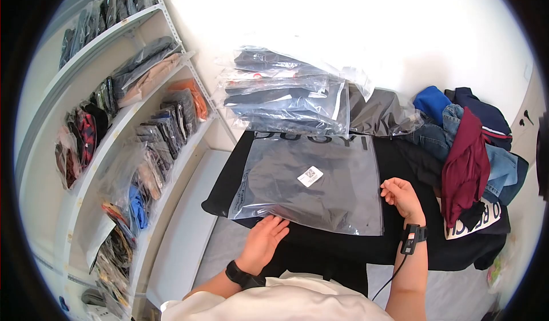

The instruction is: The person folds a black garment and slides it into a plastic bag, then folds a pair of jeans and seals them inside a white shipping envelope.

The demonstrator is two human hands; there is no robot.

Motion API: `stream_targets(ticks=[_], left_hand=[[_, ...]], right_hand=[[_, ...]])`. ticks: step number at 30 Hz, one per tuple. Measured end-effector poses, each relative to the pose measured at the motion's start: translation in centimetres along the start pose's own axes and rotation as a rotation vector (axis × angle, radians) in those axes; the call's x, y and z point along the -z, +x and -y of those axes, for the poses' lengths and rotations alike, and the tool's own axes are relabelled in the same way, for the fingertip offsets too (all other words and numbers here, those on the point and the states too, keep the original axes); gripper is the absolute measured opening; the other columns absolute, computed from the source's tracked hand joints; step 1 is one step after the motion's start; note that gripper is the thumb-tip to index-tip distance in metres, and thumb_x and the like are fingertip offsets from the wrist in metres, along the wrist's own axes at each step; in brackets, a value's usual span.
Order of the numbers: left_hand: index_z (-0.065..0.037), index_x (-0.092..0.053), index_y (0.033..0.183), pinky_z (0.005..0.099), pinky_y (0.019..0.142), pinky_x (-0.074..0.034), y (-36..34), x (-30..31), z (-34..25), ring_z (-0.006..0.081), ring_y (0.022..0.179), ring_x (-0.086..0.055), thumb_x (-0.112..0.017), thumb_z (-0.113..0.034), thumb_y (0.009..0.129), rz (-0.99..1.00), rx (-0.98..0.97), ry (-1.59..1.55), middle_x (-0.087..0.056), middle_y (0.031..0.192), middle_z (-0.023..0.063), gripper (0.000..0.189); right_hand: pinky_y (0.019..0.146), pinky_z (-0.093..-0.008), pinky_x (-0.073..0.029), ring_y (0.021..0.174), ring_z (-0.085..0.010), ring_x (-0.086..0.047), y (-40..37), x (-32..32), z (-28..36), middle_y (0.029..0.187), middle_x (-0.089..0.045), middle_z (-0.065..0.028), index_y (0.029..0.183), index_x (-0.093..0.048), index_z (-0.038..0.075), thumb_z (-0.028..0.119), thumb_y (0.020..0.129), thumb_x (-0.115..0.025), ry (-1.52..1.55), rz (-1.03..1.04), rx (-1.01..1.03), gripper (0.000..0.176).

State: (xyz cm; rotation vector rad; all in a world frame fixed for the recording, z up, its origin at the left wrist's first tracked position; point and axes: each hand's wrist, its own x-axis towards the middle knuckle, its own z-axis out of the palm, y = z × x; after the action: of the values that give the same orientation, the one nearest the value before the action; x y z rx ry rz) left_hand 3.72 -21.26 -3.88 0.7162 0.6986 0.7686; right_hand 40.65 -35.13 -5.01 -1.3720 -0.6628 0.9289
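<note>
A clear plastic garment bag (pixel 274 195) lies flat on the black surface, with a dark folded garment inside. A white label (pixel 310 176) with a square printed code sits near its middle. My left hand (pixel 265 242) rests at the bag's near-left edge, open, fingers stretched out and together. Beside the bag's right edge is my right hand (pixel 402 198), closed, with thumb and fingertips pinched together. Whether anything is between those fingertips I cannot make out. Both wrists wear black bands, and a cable runs from the right one.
Behind the bag stands a stack of bagged garments (pixel 286 95), with a dark bagged item (pixel 383 112) to its right. Loose clothes, including a maroon garment (pixel 466 166) and jeans (pixel 500 169), are heaped on the right. Shelves (pixel 166 192) of packed clothing line the left.
</note>
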Motion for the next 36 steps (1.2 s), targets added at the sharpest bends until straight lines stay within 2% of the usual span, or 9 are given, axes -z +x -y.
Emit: stream_targets(ticks=[2,5,11,16,18,23,31,33,36], left_hand=[[-0.002,-0.049,0.119,0.0387,0.1,-0.046,0.4,-0.3,-1.4,0.0264,0.119,-0.053,-0.059,-0.02,0.096,0.079,0.306,-0.121,-0.055,0.12,0.0136,0.031],[-0.003,-0.053,0.115,0.039,0.102,-0.044,0.8,-0.8,-1.8,0.0248,0.115,-0.054,-0.061,-0.024,0.096,0.062,0.419,-0.166,-0.056,0.117,0.0111,0.03],[-0.004,-0.056,0.111,0.0369,0.1,-0.044,3.8,-1.7,-2.4,0.0215,0.107,-0.054,-0.064,-0.026,0.094,0.093,0.227,-0.087,-0.057,0.111,0.0084,0.029],[-0.004,-0.056,0.109,0.0349,0.088,-0.049,6.0,-3.3,-2.7,0.0206,0.102,-0.056,-0.066,-0.024,0.093,0.018,0.199,-0.338,-0.058,0.11,0.008,0.028],[-0.005,-0.056,0.102,0.0325,0.073,-0.053,8.1,-3.1,-2.4,0.0194,0.084,-0.058,-0.069,-0.019,0.09,0.126,0.207,-0.361,-0.058,0.096,0.0069,0.023],[0.0,-0.056,0.101,0.0294,0.07,-0.053,10.2,-3.2,-4.4,0.0193,0.08,-0.059,-0.061,-0.007,0.092,0.081,0.251,-0.275,-0.059,0.095,0.008,0.013],[0.001,-0.066,0.101,0.021,0.061,-0.051,3.0,-13.5,-15.1,0.0104,0.074,-0.064,-0.057,-0.011,0.094,0.447,0.162,0.044,-0.069,0.092,0.0067,0.016],[0.002,-0.066,0.105,0.0229,0.066,-0.053,2.3,-16.2,-17.6,0.0106,0.077,-0.065,-0.058,-0.014,0.094,0.71,0.018,0.09,-0.07,0.095,0.0065,0.02],[0.0,-0.066,0.105,0.0253,0.073,-0.053,3.5,-21.7,-21.0,0.0131,0.082,-0.066,-0.06,-0.016,0.094,0.761,-0.241,0.19,-0.07,0.098,0.0063,0.02]], right_hand=[[0.049,-0.0178,-0.041,0.055,-0.0053,-0.055,0.1,0.1,0.0,0.072,-0.066,-0.0021,0.088,-0.066,0.005,0.02,0.096,-0.06,0.023,-0.002,-0.008,0.018],[0.049,-0.018,-0.041,0.055,-0.0054,-0.055,0.2,0.1,-0.1,0.072,-0.066,-0.0022,0.088,-0.065,0.004,0.021,0.096,-0.06,0.008,-0.012,-0.019,0.019],[0.05,-0.0181,-0.042,0.055,-0.0054,-0.055,0.2,0.2,-0.3,0.072,-0.065,-0.0024,0.088,-0.065,0.004,0.02,0.096,-0.06,0.019,0.005,-0.007,0.018],[0.05,-0.0184,-0.042,0.055,-0.0057,-0.055,0.1,0.0,-0.2,0.071,-0.065,-0.0021,0.088,-0.065,0.004,0.02,0.095,-0.061,0.019,-0.007,0.009,0.018],[0.05,-0.0184,-0.042,0.055,-0.0058,-0.055,0.1,0.1,-0.1,0.071,-0.065,-0.0021,0.088,-0.065,0.004,0.02,0.095,-0.061,0.018,-0.015,0.0,0.018],[0.05,-0.0186,-0.042,0.055,-0.0061,-0.055,0.1,0.2,-0.4,0.071,-0.065,-0.0025,0.088,-0.065,0.003,0.019,0.095,-0.061,0.041,-0.017,0.029,0.018],[0.049,-0.0195,-0.043,0.054,-0.0068,-0.056,0.4,0.1,-0.6,0.07,-0.066,-0.0031,0.087,-0.065,0.003,0.017,0.094,-0.061,0.023,-0.031,0.006,0.016],[0.049,-0.02,-0.043,0.054,-0.0074,-0.056,-0.2,-0.5,0.1,0.071,-0.066,-0.003,0.088,-0.065,0.003,0.015,0.094,-0.062,0.029,-0.036,0.004,0.014],[0.049,-0.0218,-0.044,0.054,-0.0101,-0.057,-0.1,-0.8,-1.3,0.072,-0.066,-0.0025,0.089,-0.066,0.003,0.013,0.09,-0.065,-0.001,-0.134,0.198,0.01]])
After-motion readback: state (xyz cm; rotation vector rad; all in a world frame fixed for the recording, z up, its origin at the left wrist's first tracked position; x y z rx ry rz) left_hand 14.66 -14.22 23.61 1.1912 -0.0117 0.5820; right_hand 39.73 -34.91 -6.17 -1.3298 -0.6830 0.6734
